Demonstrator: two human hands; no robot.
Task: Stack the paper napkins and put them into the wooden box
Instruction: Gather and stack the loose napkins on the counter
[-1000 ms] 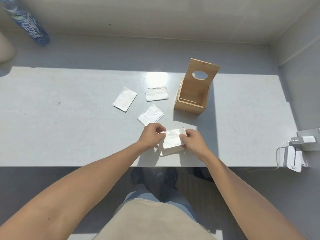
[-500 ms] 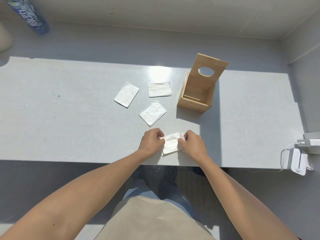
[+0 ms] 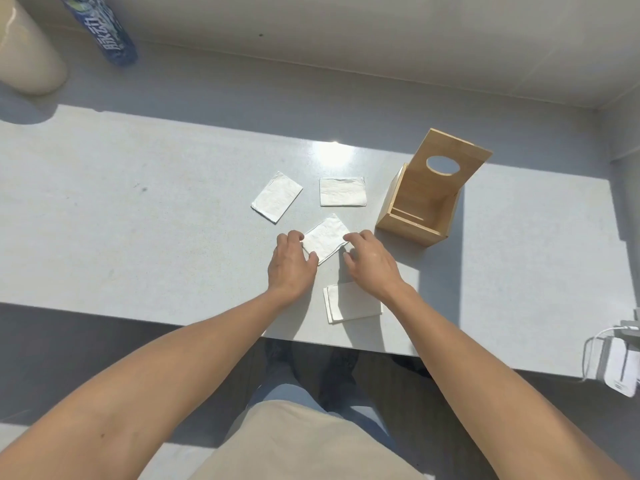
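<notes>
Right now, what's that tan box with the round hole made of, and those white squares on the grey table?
The tan box with the oval hole looks like light, smooth unpainted wood: flat thin panels, pale grain colour. The white folded squares look like soft paper napkins: thin, matte, slightly crinkled, with layered edges. The grey table is matte and faintly speckled; its material is unclear.
</notes>
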